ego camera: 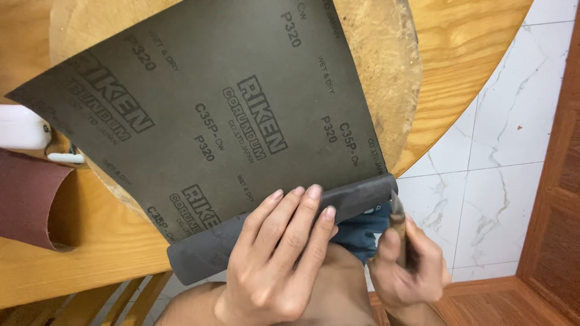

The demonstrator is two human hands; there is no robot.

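sandpaper sheet (199,115): a big dark grey sheet, laid printed-backing up across a round wooden board (386,54). The near edge is folded or rolled over, so a thick dark band is formed along the bottom.

long axis of the fold: it's run from lower left to upper right, with the left end hung past the table edge and the right end stuck out by the blade. The sheet itself is skewed the same way, far corners pointed up and away.

left hand (275,259): laid flat on the rolled band, palm down. 4 fingers (314,196) are spread over the fold and the tips are pressed onto the flat sheet just past it. Nothing is gripped, the paper is just pinned down.

right hand (408,271): clenched around a small knife (397,226), handle mostly hidden in the fist. The thin blade is pointed up and away, tip touching or just beside the right end of the fold; can't be told which.

wooden table (78,253): light round top, board and sheet are carried on it near the edge.

reddish sandpaper roll (30,202): curled, set at the left, well apart from both hands.

white object (21,127): partly cut off at the left edge, kind can't be told.

floor (501,181): white marbled tiles seen past the table on the right.
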